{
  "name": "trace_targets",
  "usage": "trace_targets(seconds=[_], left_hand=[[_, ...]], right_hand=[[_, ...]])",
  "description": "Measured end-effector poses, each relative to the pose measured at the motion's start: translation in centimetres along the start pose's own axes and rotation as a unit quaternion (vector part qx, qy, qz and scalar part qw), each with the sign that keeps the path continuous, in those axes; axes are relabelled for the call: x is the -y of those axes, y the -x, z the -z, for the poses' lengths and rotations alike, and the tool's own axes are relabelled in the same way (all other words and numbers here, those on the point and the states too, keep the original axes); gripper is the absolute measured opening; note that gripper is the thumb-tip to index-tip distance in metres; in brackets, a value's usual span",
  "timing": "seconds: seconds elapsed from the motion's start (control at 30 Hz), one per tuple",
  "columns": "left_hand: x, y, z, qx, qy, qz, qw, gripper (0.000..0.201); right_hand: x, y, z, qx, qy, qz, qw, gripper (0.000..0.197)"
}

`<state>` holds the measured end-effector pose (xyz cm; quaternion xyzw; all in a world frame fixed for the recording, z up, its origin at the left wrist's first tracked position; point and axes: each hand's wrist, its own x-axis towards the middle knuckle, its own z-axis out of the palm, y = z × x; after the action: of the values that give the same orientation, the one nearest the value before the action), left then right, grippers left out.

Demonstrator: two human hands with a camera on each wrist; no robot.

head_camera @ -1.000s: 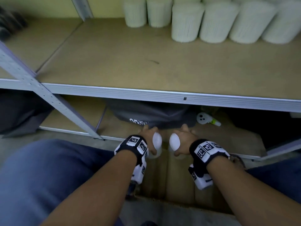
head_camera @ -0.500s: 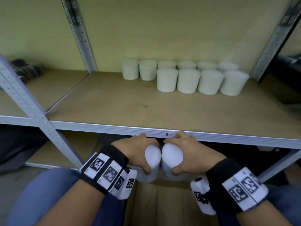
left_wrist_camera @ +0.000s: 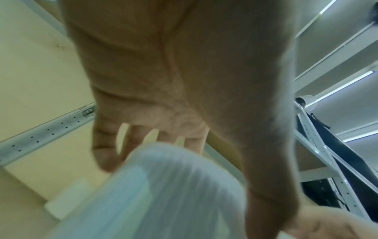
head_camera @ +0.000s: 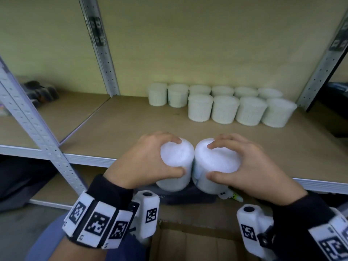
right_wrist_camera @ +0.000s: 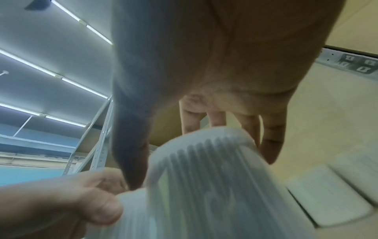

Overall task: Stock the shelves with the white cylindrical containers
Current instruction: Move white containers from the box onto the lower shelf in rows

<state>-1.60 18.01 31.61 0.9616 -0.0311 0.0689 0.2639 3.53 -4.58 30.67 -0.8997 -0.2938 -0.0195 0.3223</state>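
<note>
My left hand [head_camera: 150,159] grips one white cylindrical container [head_camera: 177,162] from above, thumb near me and fingers over its far rim. Beside it, my right hand [head_camera: 243,162] grips a second white container [head_camera: 216,164] the same way. The two containers touch side by side, upright, held level with the front edge of the wooden shelf [head_camera: 143,125]. The left wrist view shows that hand [left_wrist_camera: 184,97] curled over its ribbed container [left_wrist_camera: 155,194]. In the right wrist view, fingers [right_wrist_camera: 272,137] wrap the ribbed container [right_wrist_camera: 204,186]. Several white containers [head_camera: 224,106] stand in two rows at the shelf's back right.
Grey perforated metal uprights [head_camera: 98,44] frame the shelf bay, with a slanted post [head_camera: 33,129] at the left. An open cardboard box [head_camera: 197,242] lies below my hands. Dark items [head_camera: 39,91] lie on the neighbouring shelf at far left. A dark bag [head_camera: 188,196] lies on the lower shelf.
Both hands have risen with their containers from the cardboard box up to the shelf's front edge. My view has tilted up toward the back rows.
</note>
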Motion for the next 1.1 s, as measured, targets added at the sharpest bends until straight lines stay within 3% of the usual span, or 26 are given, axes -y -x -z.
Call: trace_targets(seconds=[0.1,0.23,0.4,0.63,0.83,1.1], left_hand=[[0.5,-0.7,-0.3,-0.087,0.032,0.005,0.996,0.049],[1.6,-2.0,-1.8,-0.131,0.047,0.000,0.990,0.044],[2.8,-3.4,-4.0,-0.108,0.041,0.042,0.992,0.046],[2.8,-2.9,-4.0,-0.100,0.008,0.027,0.995,0.056],[2.2,-2.1,-3.4,-0.134,-0.011,-0.024,0.991,0.025],[2.1,-2.5,-3.4,-0.129,-0.034,-0.032,0.991,0.025]], right_hand=[[-0.2,-0.9,-0.9,-0.066,-0.040,-0.006,0.997,0.043],[-1.3,-2.3,-2.5,-0.095,-0.033,-0.023,0.995,0.040],[-2.5,-3.6,-4.4,-0.098,-0.012,-0.048,0.994,0.044],[-2.0,-2.8,-3.4,-0.064,0.042,-0.035,0.996,0.048],[-2.3,-2.1,-1.9,-0.061,0.074,-0.012,0.995,0.029],[-2.3,-2.5,-2.0,-0.055,0.103,-0.001,0.993,0.024]])
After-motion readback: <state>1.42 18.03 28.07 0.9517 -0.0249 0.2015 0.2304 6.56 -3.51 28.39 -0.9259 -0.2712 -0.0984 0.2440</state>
